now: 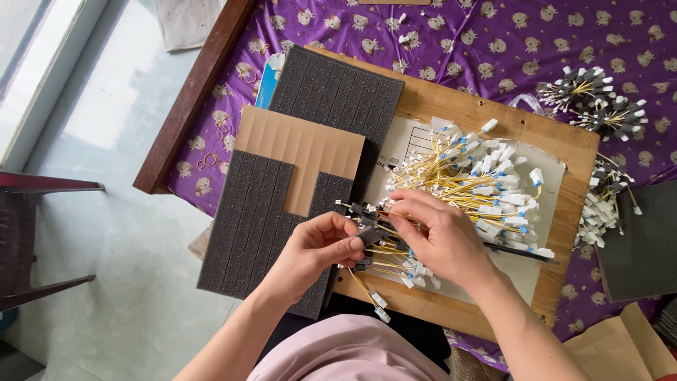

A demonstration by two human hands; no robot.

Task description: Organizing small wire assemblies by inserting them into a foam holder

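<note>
The left hand has its grip pinched together on a small dark grey foam block, thumb over the top and fingers curled beneath, holding it just above the near left corner of the flat wooden board that serves as the worktop. The right hand lies just beside it, its grip closed lightly on thin yellow wires with white plug ends, fingertips meeting the foam block where several wire ends poke out. Behind the right hand a loose heap of yellow wires with white and blue connectors spreads over a white paper sheet. Left of the hands, a stack of ribbed dark grey foam sheets overhangs the board, with a ribbed tan cardboard piece lying across it. The board rests on a purple patterned cloth, where bundles of wires with dark caps sit at the far right.
</note>
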